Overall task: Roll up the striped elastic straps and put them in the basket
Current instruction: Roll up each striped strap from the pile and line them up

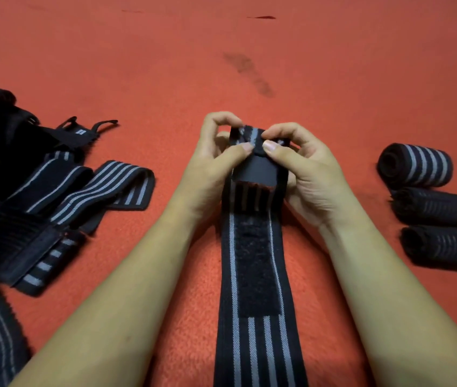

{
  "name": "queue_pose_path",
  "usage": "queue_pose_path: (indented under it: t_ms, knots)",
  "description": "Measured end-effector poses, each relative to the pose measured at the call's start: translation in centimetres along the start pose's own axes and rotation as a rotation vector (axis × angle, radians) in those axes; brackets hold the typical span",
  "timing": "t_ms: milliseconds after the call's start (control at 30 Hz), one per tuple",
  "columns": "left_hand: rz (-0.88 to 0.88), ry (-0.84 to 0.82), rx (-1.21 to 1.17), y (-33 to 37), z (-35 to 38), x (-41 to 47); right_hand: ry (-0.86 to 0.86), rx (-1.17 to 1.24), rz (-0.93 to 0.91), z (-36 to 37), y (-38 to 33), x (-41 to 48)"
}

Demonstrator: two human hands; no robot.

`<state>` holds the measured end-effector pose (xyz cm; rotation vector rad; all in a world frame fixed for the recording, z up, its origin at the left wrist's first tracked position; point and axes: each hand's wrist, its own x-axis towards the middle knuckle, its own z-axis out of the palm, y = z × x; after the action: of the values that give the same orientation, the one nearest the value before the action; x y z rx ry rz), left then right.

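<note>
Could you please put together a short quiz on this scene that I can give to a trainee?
1. How many rolled straps lie on the person's right? A) two B) three C) five
2. True or false: the left hand and the right hand both pinch the far end of the striped strap.
3. Fill in: the pile of unrolled straps lies on the person's ___ side.

Key: 1 B; 2 true; 3 left.
</note>
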<state>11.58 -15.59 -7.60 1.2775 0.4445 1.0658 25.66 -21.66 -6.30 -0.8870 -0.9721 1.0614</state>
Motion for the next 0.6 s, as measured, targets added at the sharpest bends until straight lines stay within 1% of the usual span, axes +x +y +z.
queue_pose_path:
  t_ms: [67, 133, 200, 233, 300, 367, 433, 600]
  knots:
    - [-0.079, 0.011, 0.021, -0.3, -0.2, -0.1, -0.029, 0.03, -0.024, -0.2, -0.2, 0.0]
    - [-0.164, -0.063, 0.141, -0.5, -0.2, -0.3, -0.005, 0.038, -0.066, -0.7, -0.4, 0.3]
    - [-0.185, -0.143, 0.271, -0.9, -0.2, -0.4, 0.033, -0.061, -0.153, -1.3, -0.5, 0.5]
    - [-0.181, -0.167, 0.296, -1.0, -0.1, -0.4, 0.058, -0.169, -0.2, -1.6, -0.5, 0.6]
    - [-0.193, -0.179, 0.255, -1.2, 0.1, -0.4, 0.101, -0.396, -0.274, -1.8, -0.4, 0.7]
    - [-0.201, -0.148, 0.199, -1.1, 0.1, -0.4, 0.132, -0.496, -0.321, -1.6, -0.1, 0.7]
    - [-0.212, -0.1, 0.178, -1.0, 0.1, -0.4, 0.13, -0.513, -0.33, -1.3, 0.1, 0.6]
    - [-0.216, -0.013, 0.094, -0.2, 0.4, -0.5, 0.054, -0.491, -0.243, -1.1, 0.7, 0.6]
